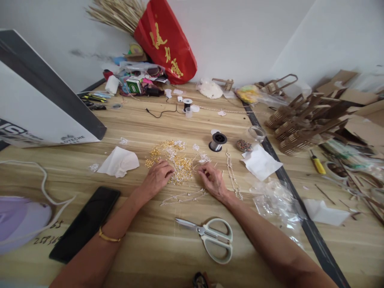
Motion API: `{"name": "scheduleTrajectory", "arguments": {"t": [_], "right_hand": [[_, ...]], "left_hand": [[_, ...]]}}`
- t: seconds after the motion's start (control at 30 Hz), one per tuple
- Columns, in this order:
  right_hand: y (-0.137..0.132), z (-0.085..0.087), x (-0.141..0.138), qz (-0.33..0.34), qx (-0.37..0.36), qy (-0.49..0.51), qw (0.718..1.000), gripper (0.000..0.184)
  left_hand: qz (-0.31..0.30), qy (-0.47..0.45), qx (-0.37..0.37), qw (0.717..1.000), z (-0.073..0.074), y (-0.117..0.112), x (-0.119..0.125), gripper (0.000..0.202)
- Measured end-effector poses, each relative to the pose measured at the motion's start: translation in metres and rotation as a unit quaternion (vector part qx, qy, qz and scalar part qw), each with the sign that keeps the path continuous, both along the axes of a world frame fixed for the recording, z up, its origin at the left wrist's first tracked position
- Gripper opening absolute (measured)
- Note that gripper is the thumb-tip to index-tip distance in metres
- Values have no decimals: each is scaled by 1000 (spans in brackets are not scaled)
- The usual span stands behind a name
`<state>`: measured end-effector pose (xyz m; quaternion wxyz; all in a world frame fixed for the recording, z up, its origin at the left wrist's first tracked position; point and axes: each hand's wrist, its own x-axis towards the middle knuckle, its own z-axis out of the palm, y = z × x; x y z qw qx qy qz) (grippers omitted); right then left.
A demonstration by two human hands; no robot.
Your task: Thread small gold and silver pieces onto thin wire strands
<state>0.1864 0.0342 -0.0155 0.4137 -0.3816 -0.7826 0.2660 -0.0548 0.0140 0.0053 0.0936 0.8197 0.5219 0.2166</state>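
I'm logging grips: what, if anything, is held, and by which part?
Cannot be told: the left hand is at the gold beads, the right hand beside them; anything held is too small to see.

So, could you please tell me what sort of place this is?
It looks like a craft worktable, perhaps in a small workshop or a home; I cannot tell which. The heap of small gold and silver pieces, the spool and the scissors suggest it.

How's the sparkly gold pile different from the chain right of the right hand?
The pile has lots of gold; the chain looks pale. The pile is a heap of tiny bits, while the chain stretches in thin strands. Both lie on the wooden table.
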Motion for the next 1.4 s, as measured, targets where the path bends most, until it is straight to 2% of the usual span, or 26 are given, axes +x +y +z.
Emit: {"name": "scheduleTrajectory", "arguments": {"t": [0.17, 0.3, 0.47, 0.57, 0.87, 1.17, 1.4], "right_hand": [[0, 0, 0, 0, 6, 1, 1000, 11], [1, -2, 0, 3, 3, 2, 1000, 10], [1, -1, 1, 3, 5, 0, 1000, 10], [1, -1, 0, 2, 10, 0, 1000, 10], [0, 1, 0, 6, 8, 4, 1000, 10], [1, 0, 0, 8, 16, 2, 1000, 10], [-2, 5, 0, 20, 49, -6, 999, 8]], "left_hand": [[4, -36, 2, 999, 1, 1, 2, 14], [26, -108, -4, 994, 3, 2, 2, 10], [40, -211, -44, 976, 7, 1, 4, 6], [41, -242, -70, 967, 10, -1, 4, 7], [55, -273, -95, 956, 10, -1, 5, 9], [36, -287, -95, 952, 8, -1, 8, 9], [36, -320, -133, 937, 10, -3, 17, 10]]}}
